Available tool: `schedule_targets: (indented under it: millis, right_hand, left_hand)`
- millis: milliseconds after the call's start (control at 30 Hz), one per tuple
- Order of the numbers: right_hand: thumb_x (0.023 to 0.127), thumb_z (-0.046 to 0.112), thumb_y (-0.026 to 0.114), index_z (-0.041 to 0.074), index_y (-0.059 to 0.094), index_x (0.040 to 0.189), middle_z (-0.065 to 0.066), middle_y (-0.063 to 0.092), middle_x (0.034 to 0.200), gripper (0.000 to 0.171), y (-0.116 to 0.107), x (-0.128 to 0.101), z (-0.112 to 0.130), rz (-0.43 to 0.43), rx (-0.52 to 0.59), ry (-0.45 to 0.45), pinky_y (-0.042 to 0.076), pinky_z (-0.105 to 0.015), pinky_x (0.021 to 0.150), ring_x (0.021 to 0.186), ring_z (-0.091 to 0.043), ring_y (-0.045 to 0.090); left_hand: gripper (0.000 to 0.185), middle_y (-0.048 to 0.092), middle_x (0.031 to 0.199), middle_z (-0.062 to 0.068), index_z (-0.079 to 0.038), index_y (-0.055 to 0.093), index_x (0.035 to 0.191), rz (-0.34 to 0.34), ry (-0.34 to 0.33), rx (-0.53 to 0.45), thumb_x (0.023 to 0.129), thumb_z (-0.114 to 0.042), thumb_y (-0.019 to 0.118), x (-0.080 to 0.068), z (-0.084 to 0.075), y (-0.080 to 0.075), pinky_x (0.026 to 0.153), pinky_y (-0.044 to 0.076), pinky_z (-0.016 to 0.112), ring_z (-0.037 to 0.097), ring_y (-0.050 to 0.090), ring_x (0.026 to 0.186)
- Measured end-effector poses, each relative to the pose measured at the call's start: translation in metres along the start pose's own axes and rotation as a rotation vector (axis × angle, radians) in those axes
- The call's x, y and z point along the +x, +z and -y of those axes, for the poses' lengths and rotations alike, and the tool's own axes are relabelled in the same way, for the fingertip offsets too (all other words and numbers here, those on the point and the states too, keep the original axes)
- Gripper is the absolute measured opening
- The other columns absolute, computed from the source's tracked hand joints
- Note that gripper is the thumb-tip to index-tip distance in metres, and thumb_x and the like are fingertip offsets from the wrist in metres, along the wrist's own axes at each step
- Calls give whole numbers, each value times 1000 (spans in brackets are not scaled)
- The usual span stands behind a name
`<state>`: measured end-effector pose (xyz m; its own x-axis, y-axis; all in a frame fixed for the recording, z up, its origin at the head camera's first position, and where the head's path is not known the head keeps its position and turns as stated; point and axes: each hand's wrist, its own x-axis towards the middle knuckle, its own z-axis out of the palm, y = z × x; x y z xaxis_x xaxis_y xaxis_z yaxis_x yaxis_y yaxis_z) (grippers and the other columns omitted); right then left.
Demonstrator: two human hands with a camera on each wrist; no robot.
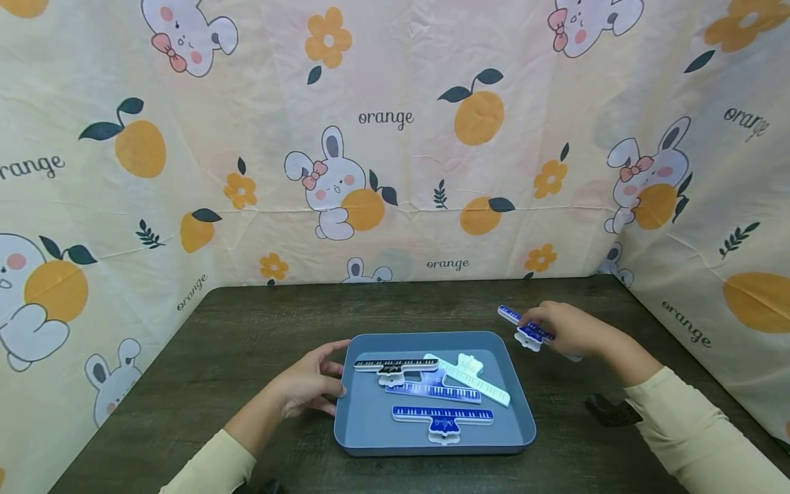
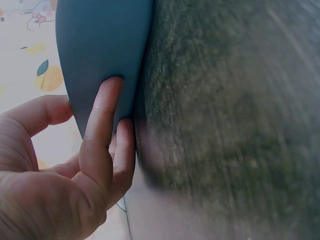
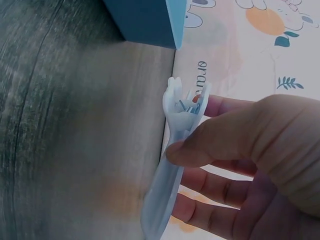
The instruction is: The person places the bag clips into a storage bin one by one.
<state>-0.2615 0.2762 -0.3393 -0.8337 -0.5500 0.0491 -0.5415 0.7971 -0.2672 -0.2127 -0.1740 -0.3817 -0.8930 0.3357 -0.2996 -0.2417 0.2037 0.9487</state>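
Observation:
A shallow blue-grey tray (image 1: 524, 429) stands on the dark table with several ruler-marked clips in it. They include a black-and-white clip (image 1: 395, 366), a pale green clip (image 1: 487, 390), a light blue clip (image 1: 432, 392) and a dark blue clip (image 1: 443, 416). My left hand (image 1: 311, 381) is at the tray's left side, its fingertips (image 2: 111, 87) against the outer wall. Right of the tray, my right hand (image 1: 570, 329) pinches another blue-and-white clip (image 1: 511, 315) between thumb and fingers. In the right wrist view its spring and white grips show.
A dark wood-grain table (image 1: 296, 309) lies under everything. Behind it and along both sides hangs a cloth (image 1: 420, 165) printed with rabbits and oranges. Below the right hand a small pale edge (image 1: 574, 357) shows. A black wrist-worn device (image 1: 611, 412) sits by the right sleeve.

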Motion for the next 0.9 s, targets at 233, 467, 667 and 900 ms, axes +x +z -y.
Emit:
schedule_targets:
  millis: [233,467,667,900]
  right_hand:
    - [70,-15,70,10,69,112,-7,62,99,49,-7,-1,6,-12,-22,-39,51,-40,70,85,-24,57]
    - [71,-15,70,11,70,112,-6,63,101,48,-13,-1,16,0,-45,-48,52,-43,73,85,-21,57]
    - [72,-14,71,12,69,112,-6,62,101,48,-18,-1,26,5,-58,-52,53,-45,75,86,-23,58]
    - [71,-15,71,14,69,111,-2,61,98,49,-22,-1,37,11,-59,-89,51,-38,70,82,-18,55]
  left_hand:
    - [89,51,123,25,-11,25,153,-5,-2,2,77,15,63,0,0,-1,56,58,41,28,66,79]
    - [89,51,122,25,-11,25,153,-9,-1,3,77,15,63,0,0,-1,56,58,40,28,66,79]
    - [89,51,121,25,-11,26,152,-15,-8,0,77,16,63,0,-1,0,56,58,41,28,66,79]
    - [89,52,121,25,-11,26,152,-18,-9,3,76,16,63,2,0,-1,56,58,41,28,66,78]
